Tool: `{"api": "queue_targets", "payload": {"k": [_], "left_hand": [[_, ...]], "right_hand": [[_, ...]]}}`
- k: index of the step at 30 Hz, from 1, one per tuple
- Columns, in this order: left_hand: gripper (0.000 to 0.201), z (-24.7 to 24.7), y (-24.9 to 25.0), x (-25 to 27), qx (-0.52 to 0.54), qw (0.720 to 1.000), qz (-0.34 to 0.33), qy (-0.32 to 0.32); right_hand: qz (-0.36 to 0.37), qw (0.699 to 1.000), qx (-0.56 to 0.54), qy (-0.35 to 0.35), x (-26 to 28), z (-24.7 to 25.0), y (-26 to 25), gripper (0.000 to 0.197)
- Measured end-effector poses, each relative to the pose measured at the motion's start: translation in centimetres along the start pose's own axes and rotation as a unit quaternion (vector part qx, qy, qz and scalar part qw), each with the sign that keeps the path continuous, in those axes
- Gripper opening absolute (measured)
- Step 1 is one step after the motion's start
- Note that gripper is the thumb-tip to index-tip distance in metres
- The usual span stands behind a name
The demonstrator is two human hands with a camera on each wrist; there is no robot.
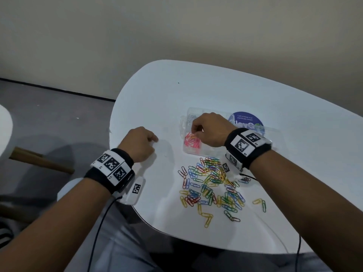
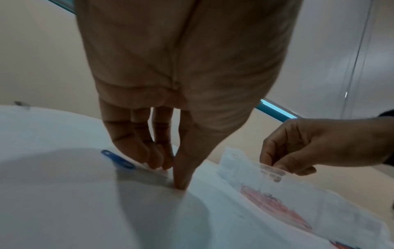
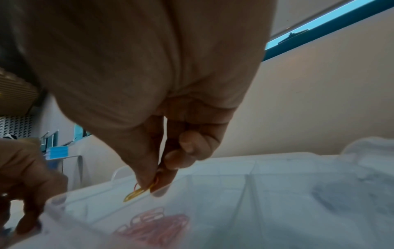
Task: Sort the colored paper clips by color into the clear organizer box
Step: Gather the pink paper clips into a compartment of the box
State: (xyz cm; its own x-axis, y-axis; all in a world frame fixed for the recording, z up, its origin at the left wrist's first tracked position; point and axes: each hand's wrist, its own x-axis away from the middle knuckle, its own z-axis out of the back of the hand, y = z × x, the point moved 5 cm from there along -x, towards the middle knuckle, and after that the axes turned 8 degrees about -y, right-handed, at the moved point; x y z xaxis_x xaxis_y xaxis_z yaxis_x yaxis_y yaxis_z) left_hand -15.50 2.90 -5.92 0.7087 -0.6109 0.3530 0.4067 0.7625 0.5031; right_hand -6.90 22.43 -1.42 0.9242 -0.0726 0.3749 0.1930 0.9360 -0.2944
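The clear organizer box (image 1: 185,122) stands on the white table (image 1: 196,85), with pink clips (image 1: 191,143) in its near left compartment. My right hand (image 1: 194,130) hovers over that compartment, thumb and forefinger pinching a yellow paper clip (image 3: 135,194); a bit of red wire shows beside it. The box wall (image 3: 251,176) and pink clips (image 3: 157,225) lie just below. A mixed pile of colored clips (image 1: 214,183) is spread in front of the box. My left hand (image 1: 155,139) rests left of the box, fingertips (image 2: 179,182) on the table beside a blue clip (image 2: 117,160).
A round blue sticker (image 1: 248,120) shows under the box's far right part. The table's curved edge (image 1: 117,118) runs close to my left hand. Wrist cables (image 1: 102,222) hang off the near edge. A wooden chair leg (image 1: 39,160) is at the left.
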Motion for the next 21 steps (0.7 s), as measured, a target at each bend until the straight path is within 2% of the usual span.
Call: {"api": "queue_targets", "payload": {"k": [5,8,12,17,21], "left_hand": [[0.027,0.0,0.2,0.4,0.015,1.0,0.0,0.018],[0.024,-0.1,0.1,0.5,0.027,0.999,-0.002,0.02],[0.02,0.5,-0.8,0.8,0.094,0.995,-0.001,0.03],[0.017,3.6,-3.7,0.9,0.231,0.965,0.051,0.117],[0.019,3.7,-4.5,0.5,0.22,0.969,0.08,0.079]], "right_hand": [[0.007,0.999,-0.042,-0.023,0.6,-0.2,0.1,0.034],[0.01,0.998,-0.053,-0.021,0.5,-0.3,0.1,0.036],[0.013,0.997,-0.07,-0.013,0.5,-0.5,0.3,0.03],[0.01,0.997,-0.081,0.009,0.5,-0.3,0.3,0.017],[0.011,0.995,-0.099,0.012,0.3,-0.3,0.1,0.009]]}}
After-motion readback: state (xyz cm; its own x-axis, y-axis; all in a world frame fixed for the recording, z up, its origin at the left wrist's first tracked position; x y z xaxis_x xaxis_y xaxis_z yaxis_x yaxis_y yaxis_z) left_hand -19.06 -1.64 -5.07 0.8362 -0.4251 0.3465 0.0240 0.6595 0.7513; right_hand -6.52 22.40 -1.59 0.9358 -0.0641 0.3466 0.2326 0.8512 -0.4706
